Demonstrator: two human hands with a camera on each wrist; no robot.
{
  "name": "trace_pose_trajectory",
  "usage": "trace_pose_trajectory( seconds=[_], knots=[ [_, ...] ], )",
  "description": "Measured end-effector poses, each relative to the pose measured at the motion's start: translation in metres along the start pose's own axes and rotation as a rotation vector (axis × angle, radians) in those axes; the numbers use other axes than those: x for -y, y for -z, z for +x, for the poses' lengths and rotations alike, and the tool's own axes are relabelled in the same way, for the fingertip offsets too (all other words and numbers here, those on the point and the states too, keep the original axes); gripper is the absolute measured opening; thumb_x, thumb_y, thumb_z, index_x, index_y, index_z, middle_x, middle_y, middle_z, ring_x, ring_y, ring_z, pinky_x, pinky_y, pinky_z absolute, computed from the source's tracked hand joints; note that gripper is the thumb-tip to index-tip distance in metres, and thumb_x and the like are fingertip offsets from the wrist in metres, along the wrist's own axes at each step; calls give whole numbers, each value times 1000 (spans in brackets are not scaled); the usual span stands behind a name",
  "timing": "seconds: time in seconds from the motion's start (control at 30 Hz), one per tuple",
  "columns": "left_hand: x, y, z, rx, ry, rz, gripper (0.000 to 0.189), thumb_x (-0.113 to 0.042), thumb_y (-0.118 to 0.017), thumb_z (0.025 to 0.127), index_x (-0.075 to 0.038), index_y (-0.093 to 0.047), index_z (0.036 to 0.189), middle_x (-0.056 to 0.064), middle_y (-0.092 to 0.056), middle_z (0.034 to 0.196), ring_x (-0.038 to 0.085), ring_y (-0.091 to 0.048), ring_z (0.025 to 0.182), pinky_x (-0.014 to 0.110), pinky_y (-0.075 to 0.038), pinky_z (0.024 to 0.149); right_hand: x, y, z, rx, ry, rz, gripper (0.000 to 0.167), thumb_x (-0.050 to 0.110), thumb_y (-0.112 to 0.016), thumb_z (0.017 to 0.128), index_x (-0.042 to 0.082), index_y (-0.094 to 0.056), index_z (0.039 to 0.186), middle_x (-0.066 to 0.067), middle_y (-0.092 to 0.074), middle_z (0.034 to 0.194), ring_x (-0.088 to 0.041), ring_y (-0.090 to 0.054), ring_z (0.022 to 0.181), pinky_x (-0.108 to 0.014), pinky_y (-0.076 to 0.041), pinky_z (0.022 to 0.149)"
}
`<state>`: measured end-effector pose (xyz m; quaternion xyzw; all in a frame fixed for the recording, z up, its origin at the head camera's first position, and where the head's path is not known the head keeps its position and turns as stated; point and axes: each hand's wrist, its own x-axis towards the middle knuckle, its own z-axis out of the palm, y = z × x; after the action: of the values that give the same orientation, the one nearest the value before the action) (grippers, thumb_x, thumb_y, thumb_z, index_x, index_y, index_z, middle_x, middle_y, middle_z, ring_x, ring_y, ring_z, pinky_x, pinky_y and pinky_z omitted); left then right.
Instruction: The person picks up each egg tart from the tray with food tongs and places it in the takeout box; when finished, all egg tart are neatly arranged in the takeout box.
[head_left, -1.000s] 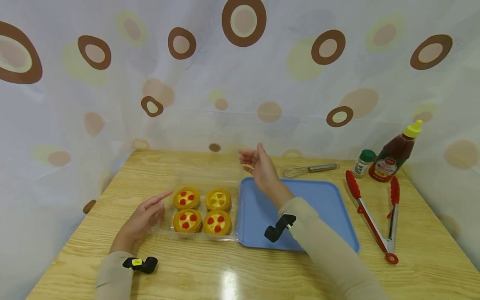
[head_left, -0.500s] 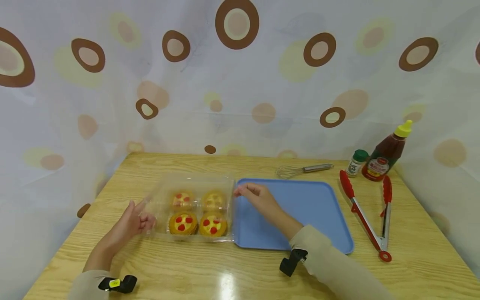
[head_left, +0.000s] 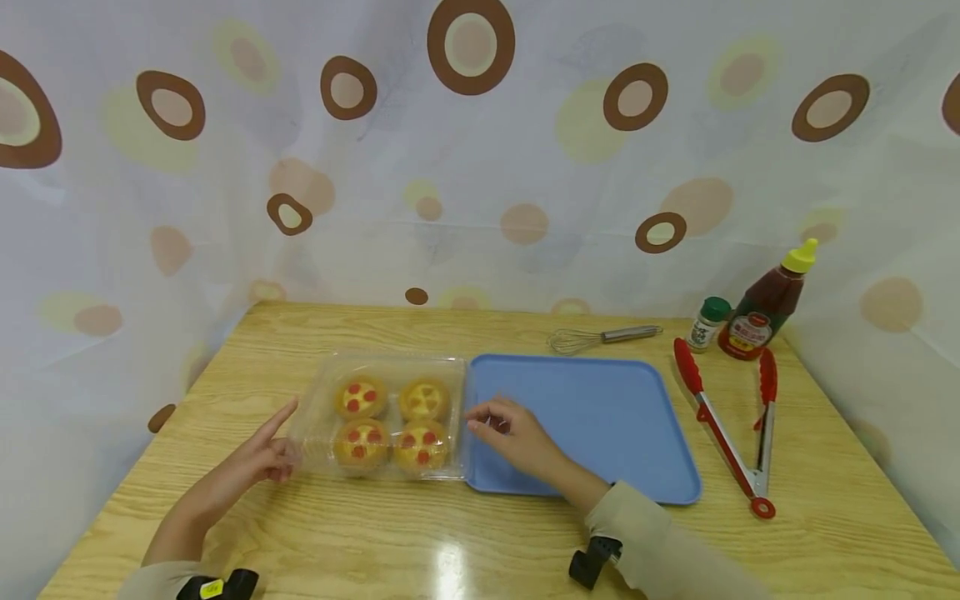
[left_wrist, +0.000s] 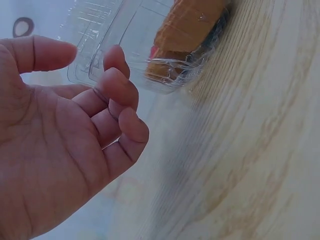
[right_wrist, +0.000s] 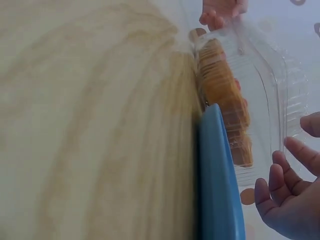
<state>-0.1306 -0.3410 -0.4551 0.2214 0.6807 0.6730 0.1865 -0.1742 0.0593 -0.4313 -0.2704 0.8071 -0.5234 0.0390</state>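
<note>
Several small round tarts (head_left: 362,442) with red or yellowish pieces on top sit in a clear plastic clamshell box (head_left: 390,363) in the head view. Its see-through lid lies over them. At the box's left side is my left hand (head_left: 251,462), index finger extended and the others loosely curled; in the left wrist view its thumb tip is right at the clear rim (left_wrist: 102,40). My right hand (head_left: 521,437) is at the box's right edge, above the blue tray (head_left: 600,425). In the right wrist view its relaxed fingertips (right_wrist: 292,145) are at the rim, thumb apart from them.
The tray stands directly right of the box. Behind it lies a whisk (head_left: 600,337). To the right are red-tipped tongs (head_left: 723,433), spread apart, with a green-capped shaker (head_left: 707,323) and a yellow-capped sauce bottle (head_left: 761,308) behind them. A patterned curtain (head_left: 480,167) backs the table.
The raised lid has come down over the tarts. My right hand has moved down and towards me to the box's right edge; my left hand has shifted slightly left.
</note>
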Motion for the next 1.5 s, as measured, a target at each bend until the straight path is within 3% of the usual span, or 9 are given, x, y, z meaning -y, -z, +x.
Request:
trace_pose_trajectory(
  seconds=[0.03, 0.1, 0.2, 0.4, 0.6, 0.8, 1.07, 1.33, 1.5],
  knots=[
    [-6, -4, -3, -1, -3, 22, 71, -20, -42, 101, -19, 7, 153, 4, -51, 81, 16, -45, 63, 29, -40, 58, 0, -1, -2, 8, -1, 2, 20, 16, -62, 93, 4, -68, 107, -3, -56, 88, -12, -48, 76, -25, -44, 67],
    [-22, -16, -10, -61, 61, 124, 68, -22, -35, 104, -13, 13, 151, 2, -48, 84, 24, -41, 68, 36, -37, 63, 1, -4, -6, 30, 3, 4, 23, 15, -62, 93, 2, -64, 112, -4, -56, 88, -11, -48, 73, -24, -43, 64],
    [-29, -23, -11, -81, 58, 142, 63, -13, -30, 105, -6, 14, 150, 0, -49, 84, 22, -42, 70, 36, -37, 63, 3, -6, -12, 75, 10, -3, 32, 17, -61, 93, 3, -57, 122, -4, -56, 87, -10, -48, 68, -23, -41, 59],
    [-26, -27, -13, -110, 50, 147, 62, -9, -29, 104, 0, 14, 148, -2, -47, 82, 19, -44, 70, 34, -38, 63, 10, -11, -25, 203, -45, 17, 57, 24, -59, 95, 7, -34, 143, -1, -56, 89, -10, -51, 71, -24, -45, 63],
    [-24, -28, -15, -126, 36, 147, 62, -10, -31, 104, 2, 11, 148, -3, -48, 81, 20, -44, 68, 34, -40, 62, 15, -19, -30, 238, -145, 154, 70, 24, -60, 94, 12, -19, 151, -8, -61, 87, -17, -56, 71, -26, -48, 62],
    [-27, -26, -7, -168, 85, 141, 63, -14, -32, 104, -1, 9, 150, -2, -46, 80, 14, -44, 68, 31, -40, 62, 18, -26, -26, 183, -227, 376, 72, 16, -58, 95, 14, -13, 152, -22, -61, 85, -19, -58, 65, -32, -52, 61],
    [-25, -17, 15, -251, 177, 137, 65, -14, -38, 102, -12, 1, 153, 3, -48, 79, 11, -46, 70, 29, -43, 67, 13, -25, -6, 71, -325, 565, 70, 3, -57, 93, 12, -17, 150, -17, -64, 81, -14, -60, 60, -27, -52, 56],
    [-19, -10, 23, -213, 107, 9, 67, -5, -37, 99, -6, 4, 152, -1, -51, 74, 7, -47, 66, 25, -42, 63, 8, -27, 3, 19, -383, 603, 70, 0, -56, 92, 13, -20, 150, -12, -69, 83, -14, -65, 65, -24, -50, 54],
    [-15, -8, 23, -180, 88, -31, 68, -5, -36, 100, -5, 9, 151, -2, -52, 76, 6, -47, 67, 23, -43, 63, 9, -27, 3, 5, -380, 629, 70, -2, -56, 91, 11, -20, 150, -15, -69, 84, -14, -65, 64, -24, -51, 54]
  ],
)
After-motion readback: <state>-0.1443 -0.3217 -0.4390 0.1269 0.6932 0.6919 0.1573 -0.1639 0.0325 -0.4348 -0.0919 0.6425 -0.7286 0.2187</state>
